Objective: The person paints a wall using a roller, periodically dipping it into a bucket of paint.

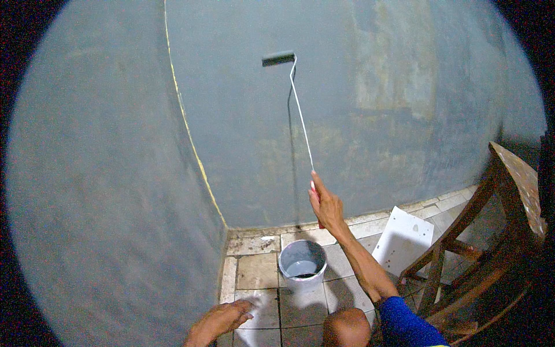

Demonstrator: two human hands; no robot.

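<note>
My right hand [328,210] grips the red handle of a small paint roller [302,115], its index finger stretched along the handle's top. The long thin wire frame reaches up to the dark roller sleeve [278,59] at the grey wall [243,130]. Whether the sleeve touches the wall I cannot tell. Low in the view, my left hand [230,314] hovers over the floor tiles with nothing in it, fingers a little apart. Between and beyond my hands stands a white bucket [303,284] with grey paint inside.
Right of the bucket, a paint-spotted white sheet [405,240] lies on the tiled floor [303,308]. A wooden stepladder or stool [446,256] stands at the far right. Another grey wall [108,173] closes the left side, with a yellowish line [189,132] down the corner. My knee [347,327] shows below.
</note>
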